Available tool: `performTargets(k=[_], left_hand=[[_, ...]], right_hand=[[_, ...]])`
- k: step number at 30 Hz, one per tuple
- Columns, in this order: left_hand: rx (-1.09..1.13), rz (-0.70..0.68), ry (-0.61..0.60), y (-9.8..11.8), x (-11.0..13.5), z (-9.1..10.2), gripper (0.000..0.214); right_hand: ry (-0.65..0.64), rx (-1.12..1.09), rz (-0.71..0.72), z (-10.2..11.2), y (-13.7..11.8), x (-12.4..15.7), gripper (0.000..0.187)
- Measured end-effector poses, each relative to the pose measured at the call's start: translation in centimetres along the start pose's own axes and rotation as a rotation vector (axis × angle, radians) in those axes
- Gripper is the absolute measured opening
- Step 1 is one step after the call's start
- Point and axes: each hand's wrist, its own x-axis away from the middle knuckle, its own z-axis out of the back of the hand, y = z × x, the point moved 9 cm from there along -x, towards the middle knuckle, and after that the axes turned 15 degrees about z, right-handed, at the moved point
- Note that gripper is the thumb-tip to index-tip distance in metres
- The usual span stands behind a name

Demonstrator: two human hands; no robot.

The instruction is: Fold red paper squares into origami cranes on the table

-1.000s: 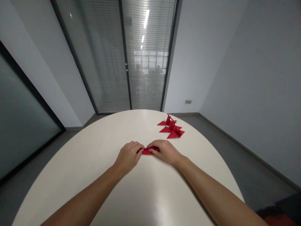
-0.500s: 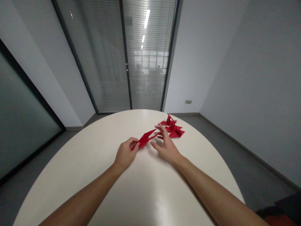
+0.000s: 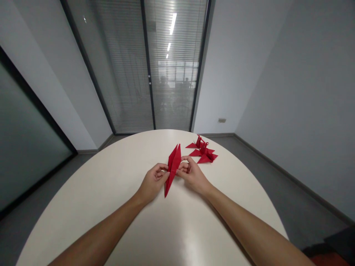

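Note:
A folded piece of red origami paper (image 3: 174,162), long and narrow with a split upper end and a pointed lower end, is held just above the table between my two hands. My left hand (image 3: 155,180) pinches its left edge between thumb and fingers. On the opposite edge, my right hand (image 3: 194,176) grips it with the thumb in front and the fingers curled behind. Finished-looking red paper cranes (image 3: 203,150) stand close together on the table, beyond my right hand and apart from it.
The round white table (image 3: 111,184) has its curved far edge near a glass partition with blinds (image 3: 172,96). Pale walls (image 3: 244,66) rise behind and to the right. Something dark and red (image 3: 327,251) shows at the lower right, beside the table.
The folded paper has turned from lying slanted to the right to pointing nearly straight away from me. My right hand, open with fingers spread before, has closed on its right edge.

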Motion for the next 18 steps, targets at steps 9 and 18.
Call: performTargets(k=[9,18], left_hand=[[0.027,0.052,0.003,-1.0,-0.5,0.2,0.031],[0.056,0.032,0.035,-0.5,-0.6,0.6,0.033]], right_hand=[[-0.042,0.122,-0.042,-0.7,-0.3,0.2,0.022],[0.006,0.021,-0.001,-1.0,-0.5,0.4,0.023]])
